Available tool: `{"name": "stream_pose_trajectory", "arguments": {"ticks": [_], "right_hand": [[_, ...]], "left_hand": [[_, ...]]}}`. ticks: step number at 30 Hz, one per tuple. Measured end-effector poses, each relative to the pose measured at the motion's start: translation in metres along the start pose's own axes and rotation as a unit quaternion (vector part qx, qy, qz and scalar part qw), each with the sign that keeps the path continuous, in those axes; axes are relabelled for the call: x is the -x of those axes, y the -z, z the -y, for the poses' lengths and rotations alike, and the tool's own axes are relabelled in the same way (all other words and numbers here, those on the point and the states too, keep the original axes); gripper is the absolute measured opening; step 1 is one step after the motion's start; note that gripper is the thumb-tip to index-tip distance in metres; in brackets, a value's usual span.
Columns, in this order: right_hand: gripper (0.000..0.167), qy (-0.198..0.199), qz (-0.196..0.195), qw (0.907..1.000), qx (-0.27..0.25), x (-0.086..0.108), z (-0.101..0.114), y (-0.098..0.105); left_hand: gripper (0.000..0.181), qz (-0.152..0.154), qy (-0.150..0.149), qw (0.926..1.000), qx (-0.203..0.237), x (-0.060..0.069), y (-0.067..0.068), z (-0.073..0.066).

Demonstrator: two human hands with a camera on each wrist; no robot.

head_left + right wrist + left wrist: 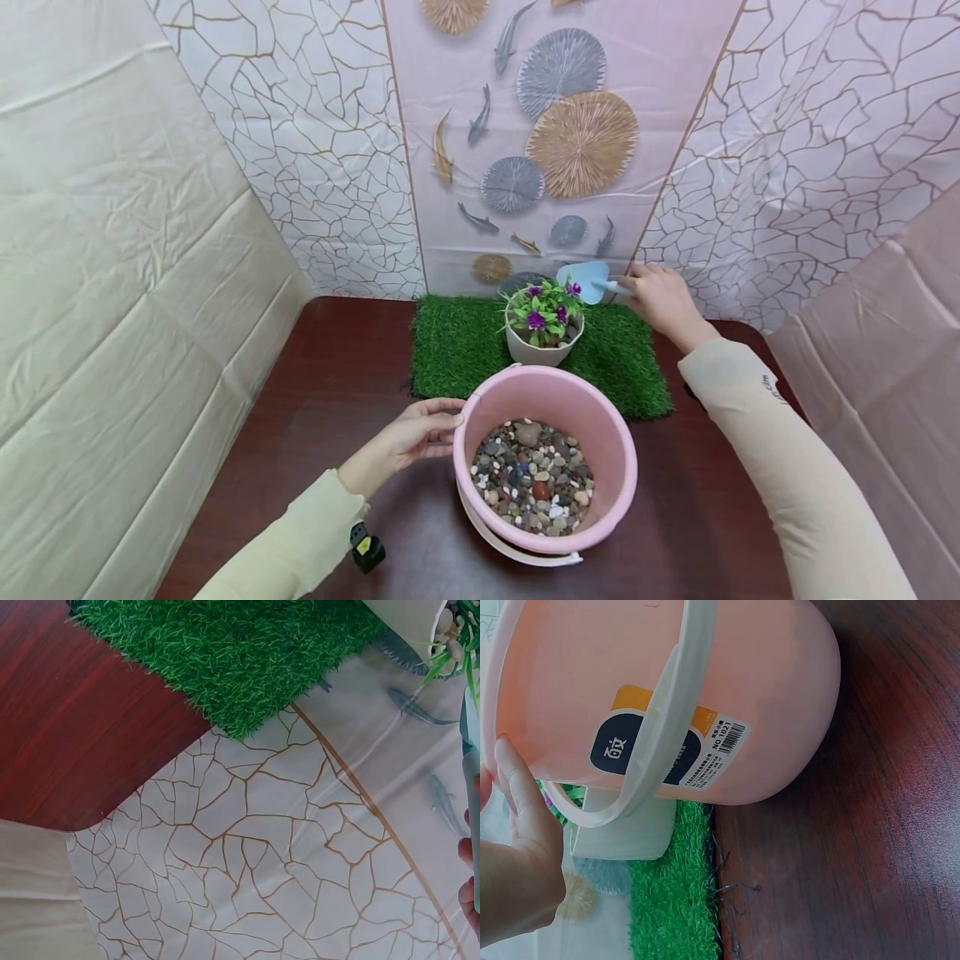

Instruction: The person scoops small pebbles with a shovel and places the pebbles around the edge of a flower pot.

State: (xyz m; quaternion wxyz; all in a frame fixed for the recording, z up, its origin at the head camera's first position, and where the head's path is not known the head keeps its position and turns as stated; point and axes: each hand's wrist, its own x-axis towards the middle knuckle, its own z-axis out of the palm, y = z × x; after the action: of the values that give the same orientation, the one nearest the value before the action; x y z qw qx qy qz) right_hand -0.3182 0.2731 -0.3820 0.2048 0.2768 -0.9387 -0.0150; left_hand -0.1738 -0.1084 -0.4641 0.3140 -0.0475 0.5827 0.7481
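A pink bucket [540, 390] with pebbles [534, 479] in its bottom stands on the dark wooden table. My left hand [420, 432] touches its left rim from outside, fingers fairly straight; the left wrist view also shows this hand [525, 847] against the bucket wall [772, 697]. Behind the bucket is a white pot [538, 353] holding a plant with purple flowers [536, 321] and some pebbles. In my right hand [663, 302] is the handle of a light blue trowel [585, 279], its blade at the plant's upper right. Only fingertips [468, 859] show in the right wrist view.
Under the pot lies a green artificial grass mat [457, 350]. The bucket's pale handle [667, 697] hangs down its near side. Patterned cloth [337, 125] closes off the back, and plain cloth [112, 292] hangs at the sides of the table [337, 358].
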Motion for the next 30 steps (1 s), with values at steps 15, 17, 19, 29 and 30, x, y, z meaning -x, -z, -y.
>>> {"name": "stream_pose_trajectory", "arguments": {"ticks": [15,17,19,29,30], "right_hand": [[0.028,-0.041,0.037,0.9983,-0.020,0.031,-0.007,0.016],[0.026,-0.040,0.033,0.9984,-0.023,0.038,-0.008,0.017],[0.026,-0.031,0.023,0.9989,-0.025,0.044,-0.008,0.018],[0.025,0.009,0.024,0.9994,-0.025,0.058,-0.005,0.017],[0.025,0.006,0.026,0.9993,-0.025,0.059,-0.005,0.018]], "left_hand": [[0.032,0.003,0.000,1.0000,0.001,0.000,0.000,0.001],[0.031,0.002,0.000,1.0000,0.000,0.000,-0.001,0.001],[0.029,0.001,0.001,1.0000,-0.001,0.001,-0.001,0.000],[0.029,0.003,0.001,1.0000,0.002,0.003,-0.001,-0.002],[0.029,0.003,0.002,1.0000,0.002,0.002,-0.001,-0.002]]}}
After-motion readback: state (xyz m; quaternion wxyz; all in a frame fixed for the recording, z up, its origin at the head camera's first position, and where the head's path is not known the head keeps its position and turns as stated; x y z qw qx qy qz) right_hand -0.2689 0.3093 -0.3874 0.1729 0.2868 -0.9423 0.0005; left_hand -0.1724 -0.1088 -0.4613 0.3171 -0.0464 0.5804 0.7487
